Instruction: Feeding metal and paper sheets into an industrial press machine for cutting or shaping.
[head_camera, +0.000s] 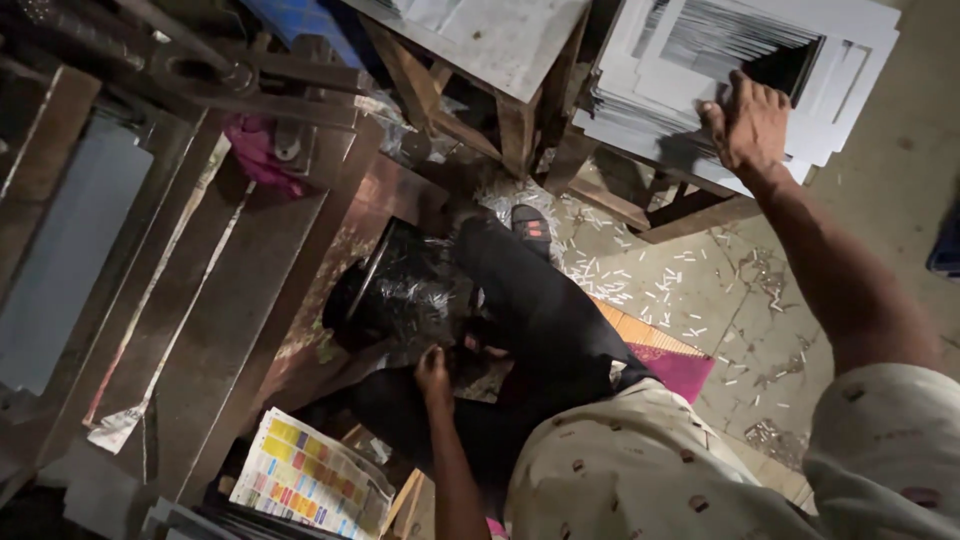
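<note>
My right hand (748, 122) reaches out to the upper right and lies on a tall stack of white card sheets (690, 60) on a wooden stand; its fingers grip the stack's near edge. My left hand (433, 372) hangs low by my knee in black trousers (545, 320), fingers curled, next to a black bin (400, 295) lined with shiny plastic. Whether the left hand holds anything is not visible. My foot in a dark sandal (531, 226) rests on the floor.
A brown metal machine table (230, 260) with paper strips fills the left side. A sheet printed with coloured squares (310, 480) lies at the bottom. Paper offcuts litter the stone floor (690, 290). A second wooden stand (500, 60) is at the top centre.
</note>
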